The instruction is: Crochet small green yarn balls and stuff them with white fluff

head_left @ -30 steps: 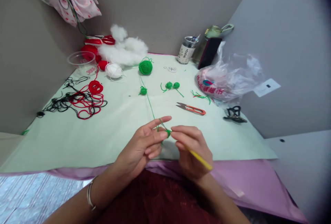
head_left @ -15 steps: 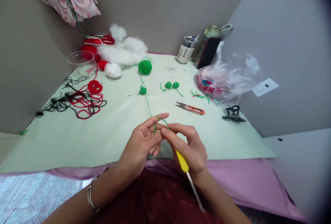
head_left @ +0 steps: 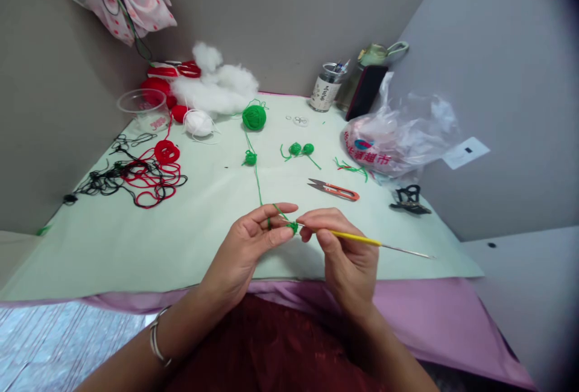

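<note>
Hook [head_left: 357,237] in right hand [head_left: 348,253], gripped pen-like, shaft at green piece [head_left: 293,227]. Pinches that piece narrowly between thumb and fingers of left hand [head_left: 246,241], over near part of bench [head_left: 190,229]. Carries yarn [head_left: 258,186] across left forefinger, back past green bobble [head_left: 250,158] to ball [head_left: 254,117]. Beyond right hand, snips [head_left: 339,191] flat on bench.

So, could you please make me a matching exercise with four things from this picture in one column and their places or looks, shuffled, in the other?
Things:
1. Hook
2. Snips
3. Hair clip
4. White yarn ball

Places and looks:
A. Black, near the right edge of the table
B. Held in the right hand
C. Beside the fluffy stuffing
D. Orange-handled, nearer the person than the two small green balls

Right pairs: 1-B, 2-D, 3-A, 4-C.
</note>
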`<state>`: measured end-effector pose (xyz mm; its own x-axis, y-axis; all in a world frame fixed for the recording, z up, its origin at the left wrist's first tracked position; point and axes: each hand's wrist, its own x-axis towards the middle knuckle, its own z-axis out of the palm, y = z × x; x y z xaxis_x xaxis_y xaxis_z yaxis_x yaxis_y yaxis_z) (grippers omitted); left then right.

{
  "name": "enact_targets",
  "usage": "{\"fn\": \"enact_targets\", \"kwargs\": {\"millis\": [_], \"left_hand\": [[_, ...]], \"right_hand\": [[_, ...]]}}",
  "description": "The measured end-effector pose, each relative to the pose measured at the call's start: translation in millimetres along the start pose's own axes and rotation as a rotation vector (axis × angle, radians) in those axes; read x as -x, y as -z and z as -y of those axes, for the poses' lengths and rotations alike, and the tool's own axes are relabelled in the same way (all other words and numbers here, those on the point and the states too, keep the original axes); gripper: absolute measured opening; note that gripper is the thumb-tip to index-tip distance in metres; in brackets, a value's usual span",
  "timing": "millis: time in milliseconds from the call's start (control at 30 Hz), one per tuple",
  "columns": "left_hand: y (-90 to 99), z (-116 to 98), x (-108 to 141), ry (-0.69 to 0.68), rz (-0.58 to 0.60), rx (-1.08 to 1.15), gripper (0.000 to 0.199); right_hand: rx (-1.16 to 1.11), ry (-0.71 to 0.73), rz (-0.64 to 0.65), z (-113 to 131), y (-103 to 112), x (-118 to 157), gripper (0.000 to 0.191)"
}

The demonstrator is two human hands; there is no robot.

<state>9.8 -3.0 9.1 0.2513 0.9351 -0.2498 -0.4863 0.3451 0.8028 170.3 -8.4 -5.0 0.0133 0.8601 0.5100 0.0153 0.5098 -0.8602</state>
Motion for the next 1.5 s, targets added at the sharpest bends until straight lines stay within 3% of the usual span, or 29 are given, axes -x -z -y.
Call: {"fn": "enact_targets", "kwargs": {"millis": [167,400,567,700,967,1300,1400,1500], "left_hand": [[0.4,-3.3,0.9,0.066,0.084,0.076,0.047],[6.7,-4.7,-2.0,0.179,0.17,0.214,0.04],[6.3,-2.4,-2.5,0.106,0.13,0.135,0.034],[3.7,2.5,-1.3,0.023,0.096,0.011,0.031],[4.7,5.3,-0.7,-0.097,0.04,-0.051,0.041],[4.8,3.0,-0.4,-0.11,0.048,-0.116,0.035],[5.6,2.1,0.8,-0.11,0.042,-0.131,0.034],[6.9,1.6,2.0,-0.12,0.029,-0.18,0.034]], "right_hand": [[-0.138,-0.056,0.008,-3.9,0.9,0.6,0.018],[-0.256,-0.174,-0.123,-7.4,3.6,-6.3,0.019],[-0.286,-0.234,-0.071,-6.6,5.8,-6.9,0.021],[-0.212,-0.169,-0.022,-6.3,1.5,-0.4,0.011],[-0.117,-0.095,-0.028,-3.0,-1.2,1.8,0.016],[-0.377,-0.23,-0.049,-5.3,1.7,-1.5,0.016],[-0.337,-0.218,-0.033,-2.3,2.9,0.6,0.019],[-0.179,-0.115,-0.021,0.7,4.4,5.0,0.019]]}}
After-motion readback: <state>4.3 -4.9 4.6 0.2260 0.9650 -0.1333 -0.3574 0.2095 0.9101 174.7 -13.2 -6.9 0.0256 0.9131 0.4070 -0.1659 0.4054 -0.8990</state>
